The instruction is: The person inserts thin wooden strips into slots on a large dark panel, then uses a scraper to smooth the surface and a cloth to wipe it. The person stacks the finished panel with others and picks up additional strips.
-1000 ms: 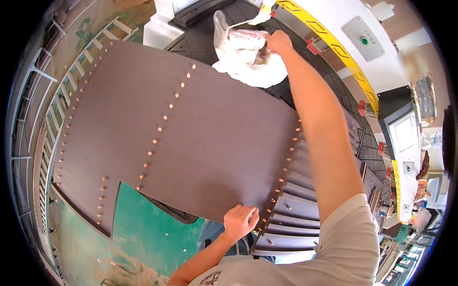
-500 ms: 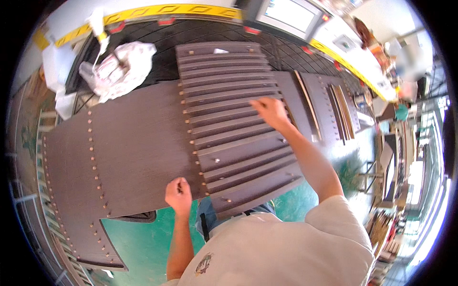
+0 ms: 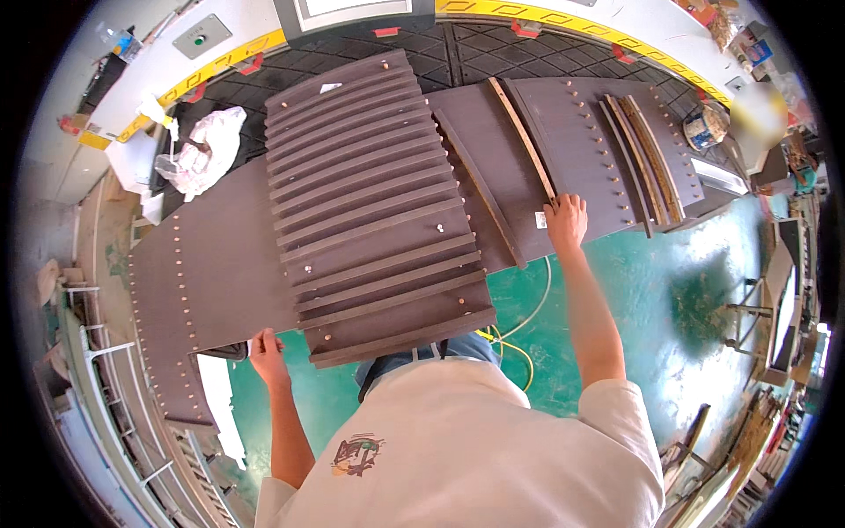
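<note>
My right hand [image 3: 568,220] is closed on the near end of a narrow wood strip [image 3: 523,136] with a pale edge, which lies across a dark brown panel [image 3: 488,114]. Close to its fingers is a small white label [image 3: 540,220]. My left hand [image 3: 268,352] hangs by the near edge of another brown panel [image 3: 233,273], fingers curled in; what they hold, if anything, is hidden. Between my hands lies a stack of long brown boards [image 3: 370,189], layered in overlapping steps, with several wooden dowels and small metal fittings standing in it.
Left of the strip lies a brown board [image 3: 480,189]. Farther right are several narrow strips [image 3: 651,158] and a tub [image 3: 704,128]. A white plastic bag [image 3: 209,151] sits at the back left. Behind stands a machine with a yellow-striped edge [image 3: 563,25]. A yellow hose [image 3: 528,365] crosses the green floor.
My right hand has left the space over the stepped boards and moved right to the strip, closing on its end. My left hand has moved left along the near edge. The view has swung right.
</note>
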`<state>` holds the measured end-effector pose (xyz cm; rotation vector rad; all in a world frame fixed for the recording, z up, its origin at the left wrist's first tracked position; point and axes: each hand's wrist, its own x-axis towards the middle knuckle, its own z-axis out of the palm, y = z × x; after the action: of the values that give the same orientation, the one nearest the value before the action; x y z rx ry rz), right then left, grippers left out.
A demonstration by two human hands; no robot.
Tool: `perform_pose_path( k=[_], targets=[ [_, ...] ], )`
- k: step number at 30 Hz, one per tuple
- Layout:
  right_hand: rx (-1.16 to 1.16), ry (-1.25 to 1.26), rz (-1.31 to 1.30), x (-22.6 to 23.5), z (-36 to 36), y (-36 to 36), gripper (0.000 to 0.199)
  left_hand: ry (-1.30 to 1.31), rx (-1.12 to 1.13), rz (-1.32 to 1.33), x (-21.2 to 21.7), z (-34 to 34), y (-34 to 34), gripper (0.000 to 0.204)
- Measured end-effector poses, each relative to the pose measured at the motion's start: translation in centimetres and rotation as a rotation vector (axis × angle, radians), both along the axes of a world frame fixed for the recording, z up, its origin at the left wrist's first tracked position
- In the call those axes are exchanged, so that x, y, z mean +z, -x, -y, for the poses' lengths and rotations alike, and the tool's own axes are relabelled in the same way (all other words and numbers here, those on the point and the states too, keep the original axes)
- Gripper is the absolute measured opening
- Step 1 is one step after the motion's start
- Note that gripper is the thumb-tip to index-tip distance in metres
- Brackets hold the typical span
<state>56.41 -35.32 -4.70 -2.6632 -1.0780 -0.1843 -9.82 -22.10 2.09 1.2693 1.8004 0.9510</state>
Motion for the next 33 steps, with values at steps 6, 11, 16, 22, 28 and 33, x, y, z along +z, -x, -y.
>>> perform_pose_path(
  k=[6,11,16,22,28,33],
  targets=[
    [-0.014,-0.188,-0.065,0.6,-0.4,0.5,0.031,-0.037,-0.065,-0.071,2.9,5.1,-3.4,0.018],
    [0.239,-0.188,-0.219,1.1,0.2,8.3,0.039,-0.047,-0.124,0.082,2.2,9.6,-4.0,0.020],
    [0.155,-0.155,-0.176,0.1,1.1,11.0,0.033,-0.067,-0.226,0.145,5.0,9.2,-8.5,0.022],
    [0.204,-0.472,-0.215,7.6,3.6,14.5,0.018,-0.123,-0.198,0.380,9.4,3.0,-13.9,0.022],
    [0.642,-0.482,0.087,17.4,8.3,15.1,0.036,-0.190,-0.558,0.648,14.6,-3.2,-18.1,0.040],
    [0.908,-0.480,0.271,22.7,8.1,15.4,0.048,-0.253,-0.802,0.984,17.3,-3.8,-14.6,0.040]
  ],
)
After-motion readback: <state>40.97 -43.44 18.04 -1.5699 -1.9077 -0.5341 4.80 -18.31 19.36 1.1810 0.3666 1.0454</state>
